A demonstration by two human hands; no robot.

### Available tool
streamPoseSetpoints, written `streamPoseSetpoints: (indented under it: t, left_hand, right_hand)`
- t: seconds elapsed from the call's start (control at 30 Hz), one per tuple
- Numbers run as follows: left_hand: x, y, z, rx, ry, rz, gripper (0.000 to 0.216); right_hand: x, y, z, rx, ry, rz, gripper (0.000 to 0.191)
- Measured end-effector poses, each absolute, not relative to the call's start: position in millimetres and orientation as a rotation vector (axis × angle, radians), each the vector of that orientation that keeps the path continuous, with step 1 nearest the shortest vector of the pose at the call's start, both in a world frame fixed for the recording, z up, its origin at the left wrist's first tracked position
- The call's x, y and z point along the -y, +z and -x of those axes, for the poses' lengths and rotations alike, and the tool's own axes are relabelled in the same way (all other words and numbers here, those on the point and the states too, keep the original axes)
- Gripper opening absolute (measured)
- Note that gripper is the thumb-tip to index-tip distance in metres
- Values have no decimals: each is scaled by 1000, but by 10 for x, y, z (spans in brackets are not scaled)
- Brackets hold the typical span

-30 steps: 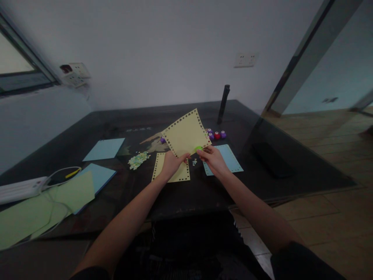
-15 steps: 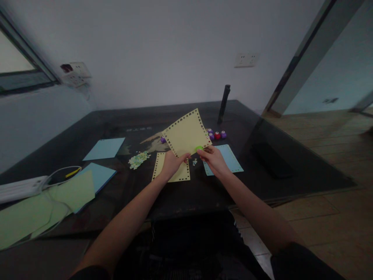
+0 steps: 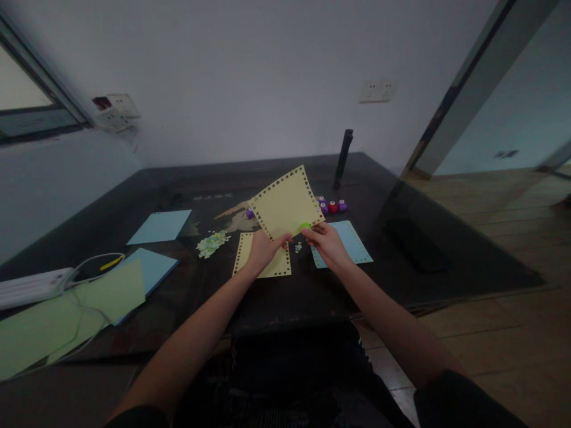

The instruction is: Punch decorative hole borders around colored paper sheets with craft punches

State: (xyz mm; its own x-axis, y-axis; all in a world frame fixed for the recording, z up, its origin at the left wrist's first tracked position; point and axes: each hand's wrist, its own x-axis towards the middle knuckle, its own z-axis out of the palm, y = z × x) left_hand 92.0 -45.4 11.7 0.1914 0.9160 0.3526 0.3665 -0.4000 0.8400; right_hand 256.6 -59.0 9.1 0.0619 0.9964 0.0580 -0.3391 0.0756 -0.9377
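Note:
My left hand (image 3: 264, 249) pinches the lower corner of a yellow paper sheet (image 3: 285, 202) with holes punched along its edges, holding it tilted up above the dark table (image 3: 267, 297). My right hand (image 3: 325, 242) is closed on a small green punch (image 3: 304, 226) clamped on the sheet's lower right edge. Under my hands lie a second yellow punched sheet (image 3: 263, 264) and a light blue punched sheet (image 3: 352, 238).
Small purple and red punches (image 3: 332, 206) sit behind the sheet, near a black upright cylinder (image 3: 343, 151). A pile of paper confetti (image 3: 212, 244) lies left of centre. Blue sheets (image 3: 159, 227), green sheets (image 3: 66, 315) and a white power strip (image 3: 31, 286) with cables occupy the left.

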Motion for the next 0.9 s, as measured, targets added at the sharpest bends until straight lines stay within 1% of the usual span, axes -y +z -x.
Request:
streamPoseSetpoints:
  t: [0.3,0.53,0.9]
  left_hand:
    - [449,97,-921,-1190,1197,-1879,19]
    - [443,74,-933,-1191,1195,-1857,16]
    - [475,113,-939,-1202,1185,-1887,17]
  right_hand:
    - [596,97,-2570,973,1257,934,31]
    - [587,81,-2570,950,1268,935,36]
    - [574,67,-2582,945,1246,937,34]
